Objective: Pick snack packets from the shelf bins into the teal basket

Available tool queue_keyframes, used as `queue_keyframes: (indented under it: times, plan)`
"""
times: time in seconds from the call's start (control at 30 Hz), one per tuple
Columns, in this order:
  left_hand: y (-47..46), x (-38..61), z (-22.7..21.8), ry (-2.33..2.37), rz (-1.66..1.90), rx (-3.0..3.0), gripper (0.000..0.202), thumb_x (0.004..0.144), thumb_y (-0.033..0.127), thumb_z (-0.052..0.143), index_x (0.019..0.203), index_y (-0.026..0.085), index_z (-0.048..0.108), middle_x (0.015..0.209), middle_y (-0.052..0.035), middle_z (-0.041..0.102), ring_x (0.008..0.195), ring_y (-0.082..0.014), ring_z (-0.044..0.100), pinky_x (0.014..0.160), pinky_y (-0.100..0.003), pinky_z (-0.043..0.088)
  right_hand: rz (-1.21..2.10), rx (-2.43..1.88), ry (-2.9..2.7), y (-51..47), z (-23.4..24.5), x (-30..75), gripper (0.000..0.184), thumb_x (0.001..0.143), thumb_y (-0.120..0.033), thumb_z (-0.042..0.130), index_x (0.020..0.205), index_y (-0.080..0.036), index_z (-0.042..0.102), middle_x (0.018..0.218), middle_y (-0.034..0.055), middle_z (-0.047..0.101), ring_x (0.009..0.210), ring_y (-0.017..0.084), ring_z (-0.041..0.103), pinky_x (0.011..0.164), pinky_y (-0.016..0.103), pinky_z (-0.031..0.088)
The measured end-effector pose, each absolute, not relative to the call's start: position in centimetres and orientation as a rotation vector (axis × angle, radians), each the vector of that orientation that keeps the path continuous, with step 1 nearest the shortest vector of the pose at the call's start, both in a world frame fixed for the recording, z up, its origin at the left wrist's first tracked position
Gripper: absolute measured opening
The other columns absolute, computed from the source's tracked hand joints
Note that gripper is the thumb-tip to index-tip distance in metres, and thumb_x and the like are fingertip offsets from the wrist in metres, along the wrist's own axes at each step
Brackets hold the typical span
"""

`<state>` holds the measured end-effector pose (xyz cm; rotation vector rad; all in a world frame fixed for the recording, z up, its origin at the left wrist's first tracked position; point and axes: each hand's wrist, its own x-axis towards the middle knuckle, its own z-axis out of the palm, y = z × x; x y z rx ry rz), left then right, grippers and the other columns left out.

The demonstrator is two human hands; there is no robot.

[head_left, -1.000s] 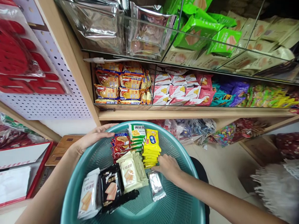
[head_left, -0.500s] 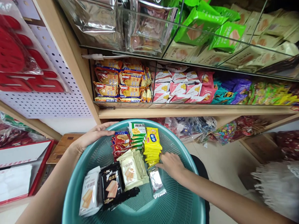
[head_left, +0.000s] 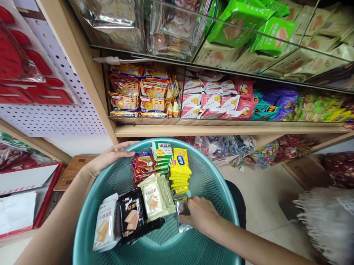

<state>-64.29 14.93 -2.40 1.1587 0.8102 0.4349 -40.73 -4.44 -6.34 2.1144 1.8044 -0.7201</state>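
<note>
A teal plastic basket [head_left: 210,180] fills the lower middle, with several snack packets in it. My left hand [head_left: 105,161] grips its far left rim, fingers over the edge. Inside, my right hand [head_left: 202,215] is closed on a silver packet [head_left: 182,207], partly covering it. Just beyond that hand stands a row of yellow packets [head_left: 180,167]. Green-and-white packets [head_left: 162,150] and dark red packets [head_left: 143,162] sit at the far side. Cream packets [head_left: 153,198], a black packet [head_left: 130,214] and a white packet [head_left: 106,223] lean along the left.
Ahead is a wooden shelf [head_left: 224,129] with clear-walled bins of wrapped snacks, including orange packets [head_left: 153,92] and green packets [head_left: 243,24]. A small wooden stool [head_left: 72,171] and a red-edged box [head_left: 14,203] are at left. A fringed white item [head_left: 328,221] is at right.
My right hand has moved from beside the yellow packets toward me and closed over the silver packet. My left hand stays on the rim. The view has shifted slightly.
</note>
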Motion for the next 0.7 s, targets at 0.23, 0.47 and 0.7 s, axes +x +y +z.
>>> queue_keyframes:
  times: [0.23, 0.47, 0.7]
  plan:
    - [14.9, -64.3, -2.4, 0.835, 0.442, 1.173, 0.063, 0.066, 0.032, 0.071, 0.124, 0.028, 0.049, 0.112, -0.0026, 0.067, 0.095, -0.0235, 0.064, 0.082, -0.028, 0.052, -0.675, 2.085, 1.839, -4.0, -7.4, -41.6, 0.026, 0.066, -0.041, 0.06, 0.071, -0.018, 0.071, 0.076, 0.0118, 0.07, 0.078, 0.03, 0.066, 0.067, 0.035, 0.049]
    - [15.0, -64.3, -2.3, 0.812, 0.45, 1.194, 0.063, 0.065, 0.031, 0.071, 0.124, 0.027, 0.049, 0.113, -0.0023, 0.066, 0.097, -0.0241, 0.063, 0.082, -0.027, 0.051, -0.64, 2.155, 1.794, -3.2, -7.0, -40.9, 0.024, 0.067, -0.035, 0.053, 0.071, -0.018, 0.07, 0.078, 0.013, 0.07, 0.078, 0.029, 0.066, 0.065, 0.034, 0.049]
    - [14.8, -64.3, -2.2, 0.809, 0.467, 1.157, 0.061, 0.065, 0.031, 0.071, 0.123, 0.025, 0.051, 0.112, -0.0047, 0.067, 0.095, -0.0255, 0.064, 0.083, -0.032, 0.051, -0.691, 2.186, 1.757, -2.9, -6.5, -40.8, 0.023, 0.067, -0.038, 0.055, 0.066, -0.02, 0.069, 0.075, 0.0106, 0.07, 0.075, 0.028, 0.066, 0.062, 0.032, 0.048]
